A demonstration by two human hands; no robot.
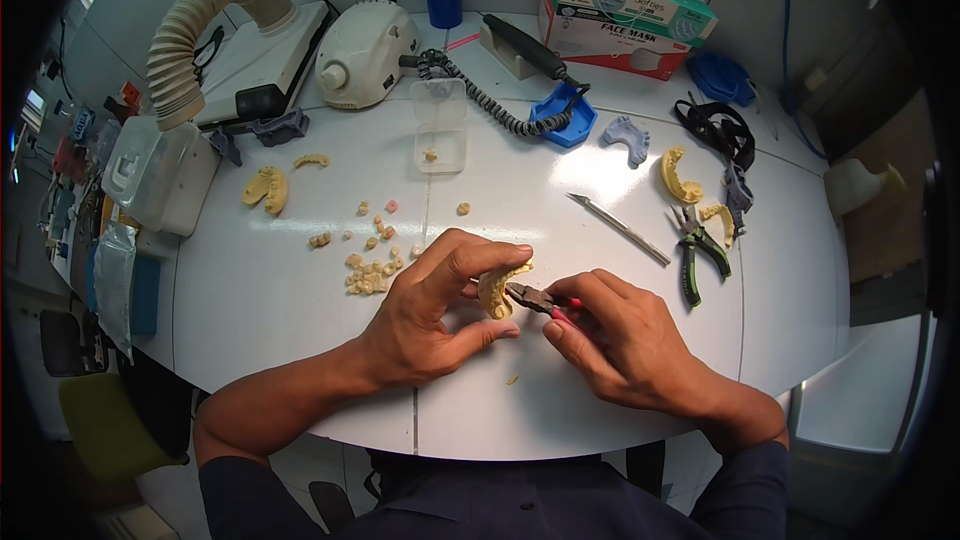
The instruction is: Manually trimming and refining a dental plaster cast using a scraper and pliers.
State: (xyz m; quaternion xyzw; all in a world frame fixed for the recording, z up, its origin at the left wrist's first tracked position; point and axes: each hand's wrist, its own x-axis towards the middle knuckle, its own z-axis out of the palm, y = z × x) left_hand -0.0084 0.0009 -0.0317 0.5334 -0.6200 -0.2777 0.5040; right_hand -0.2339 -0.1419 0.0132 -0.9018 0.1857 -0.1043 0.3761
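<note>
we have before us a broad white table, and over its far left part arches a pale ribbed hose. at the far right we see a pair of stacked cardboard boxes. next in size come our own hands, over the near middle of the table. our left hand grips a yellow dental cast between its fingers above and its thumb below. our right hand is curled round the pink handles of a pair of dark-nosed pliers. the tip of these is up against the cast's right side; whether the jaws bite on it, we cannot tell. a rounded white control unit stands toward the back. to our right lie green-handled pliers, and between them and the cast, a slim metal craft knife lies aslant. left of the cast we have a scatter of small tooth-shaped pieces. smallest is a yellow chip, on the table just below the cast.
</note>
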